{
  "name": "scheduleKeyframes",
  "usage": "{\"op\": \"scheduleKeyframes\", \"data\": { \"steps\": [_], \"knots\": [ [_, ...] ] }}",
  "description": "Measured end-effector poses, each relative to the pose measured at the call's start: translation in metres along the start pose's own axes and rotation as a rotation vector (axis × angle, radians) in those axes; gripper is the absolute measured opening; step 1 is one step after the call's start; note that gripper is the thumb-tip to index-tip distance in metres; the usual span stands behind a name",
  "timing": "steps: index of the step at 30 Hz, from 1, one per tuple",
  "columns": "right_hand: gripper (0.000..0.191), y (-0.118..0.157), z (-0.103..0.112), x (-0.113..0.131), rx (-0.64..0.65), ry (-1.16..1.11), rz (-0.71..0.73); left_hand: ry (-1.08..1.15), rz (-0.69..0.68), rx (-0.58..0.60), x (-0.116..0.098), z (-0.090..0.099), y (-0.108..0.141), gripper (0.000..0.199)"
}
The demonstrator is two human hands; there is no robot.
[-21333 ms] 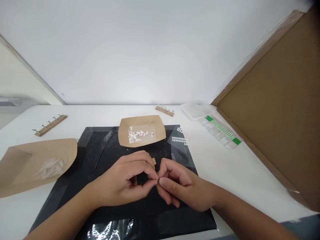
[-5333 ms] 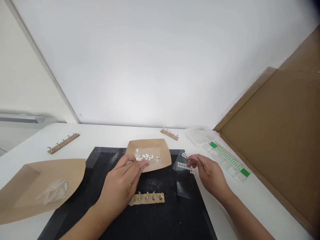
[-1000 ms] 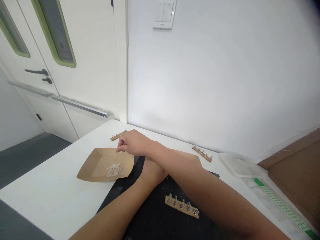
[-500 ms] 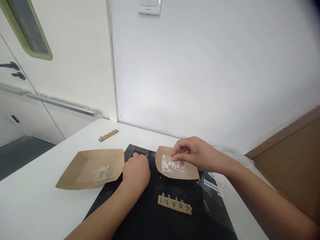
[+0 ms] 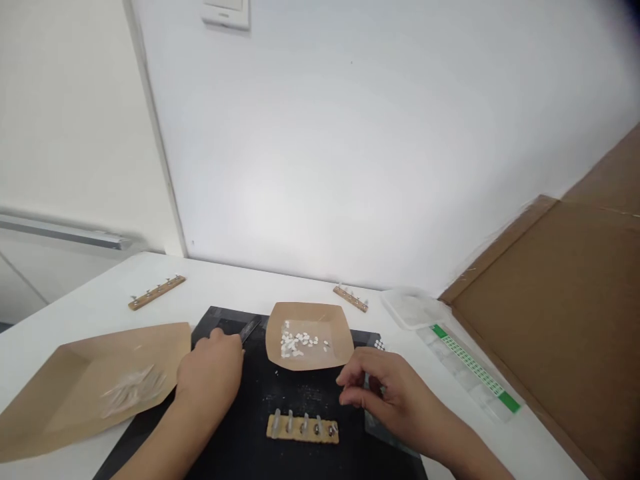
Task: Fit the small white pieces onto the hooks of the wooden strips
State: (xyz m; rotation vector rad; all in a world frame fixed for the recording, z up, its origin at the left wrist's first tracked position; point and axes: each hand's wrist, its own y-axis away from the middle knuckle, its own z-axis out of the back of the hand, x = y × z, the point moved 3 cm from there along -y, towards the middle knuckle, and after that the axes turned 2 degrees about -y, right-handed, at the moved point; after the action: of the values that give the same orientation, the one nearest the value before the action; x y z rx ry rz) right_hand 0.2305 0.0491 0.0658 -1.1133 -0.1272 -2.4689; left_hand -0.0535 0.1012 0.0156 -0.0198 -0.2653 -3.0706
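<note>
My left hand (image 5: pixel 213 367) rests closed on the left of the black mat (image 5: pixel 235 427), between the two paper trays. A slim dark tool (image 5: pixel 250 328) shows just beyond its knuckles; whether the fingers grip it is hidden. My right hand (image 5: pixel 383 390) hovers over the mat's right side, fingers curled, with a small gap between thumb and index and nothing visible in it. Left of it, the smaller brown paper tray (image 5: pixel 340 327) contains many small white pieces (image 5: pixel 295 343). Nearer me lies a wooden strip (image 5: pixel 303 437) with metal studs and clear upright plastic pieces.
A larger brown tray (image 5: pixel 75 373) with clear plastic strips (image 5: pixel 135 390) stands at left. Two more studded wooden strips, one at left (image 5: pixel 157 292) and one at the back (image 5: pixel 351 298), lie near the wall. At right are a whitish container (image 5: pixel 415 308) and a clear compartment box (image 5: pixel 475 373).
My right hand has left the small tray, moving towards me, and its thumb and index are now apart. My left hand stays closed by the dark tool. The view has turned right.
</note>
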Motion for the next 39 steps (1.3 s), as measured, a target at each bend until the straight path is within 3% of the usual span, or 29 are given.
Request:
{"op": "scheduleKeyframes", "data": {
  "steps": [5, 14, 23, 30, 35, 39],
  "knots": [
    [0.018, 0.002, 0.001, -0.016, -0.137, -0.004, 0.099, -0.024, -0.03, 0.025, 0.005, 0.0, -0.003, 0.031],
    [0.009, 0.007, -0.008, -0.023, -0.096, 0.001, 0.181, -0.092, -0.064, 0.005, 0.001, 0.0, 0.002, 0.028],
    [0.008, 0.006, -0.012, -0.034, -0.04, -0.059, 0.146, -0.028, -0.061, -0.064, 0.002, 0.006, 0.003, 0.015],
    [0.012, 0.003, -0.013, -0.033, -0.117, -0.052, 0.113, -0.049, -0.07, -0.16, 0.013, 0.01, 0.003, 0.016],
    [0.008, 0.005, -0.015, -0.036, -0.221, -0.171, 0.084, 0.051, -0.117, -0.339, 0.017, 0.017, -0.001, 0.029],
    [0.006, 0.007, -0.02, -0.04, -0.16, -0.366, 0.053, 0.416, -0.337, -0.548, -0.001, 0.02, -0.004, 0.036]
  ]
}}
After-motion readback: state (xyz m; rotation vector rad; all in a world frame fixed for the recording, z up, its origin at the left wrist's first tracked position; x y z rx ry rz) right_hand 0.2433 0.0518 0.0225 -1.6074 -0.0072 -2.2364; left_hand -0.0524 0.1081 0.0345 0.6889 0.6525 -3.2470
